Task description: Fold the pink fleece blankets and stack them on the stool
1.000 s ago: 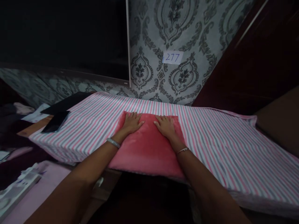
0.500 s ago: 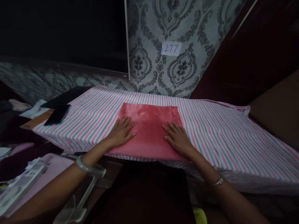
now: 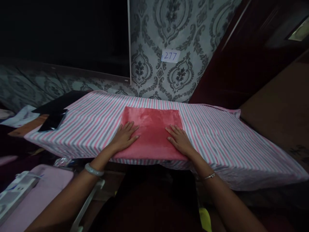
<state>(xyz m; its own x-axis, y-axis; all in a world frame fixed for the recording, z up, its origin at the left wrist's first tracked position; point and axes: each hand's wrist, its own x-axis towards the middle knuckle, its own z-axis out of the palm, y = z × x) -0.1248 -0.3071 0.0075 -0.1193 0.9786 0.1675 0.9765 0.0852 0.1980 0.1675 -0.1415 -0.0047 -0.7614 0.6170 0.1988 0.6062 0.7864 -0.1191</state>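
Note:
A red, plush-looking square of fabric, perhaps a cushion cover, lies flat at the front edge of a table spread with a pink, grey and white striped cloth. On its left side rests my left hand, palm down with fingers spread. Over the right side my right hand lies flat in the same way, fingers apart. Neither hand grips anything. The fabric's underside and whatever is under my palms are hidden.
A dark phone lies on the table's left end, by a black flat object. Behind stands a large dark screen; a paper marked 277 is on the wall. Lower left, a white power strip rests on a pink surface.
The camera view has shifted slightly, so the wall and table appear a little further left. Both hands stay flat on the red fabric, with hardly any movement against it.

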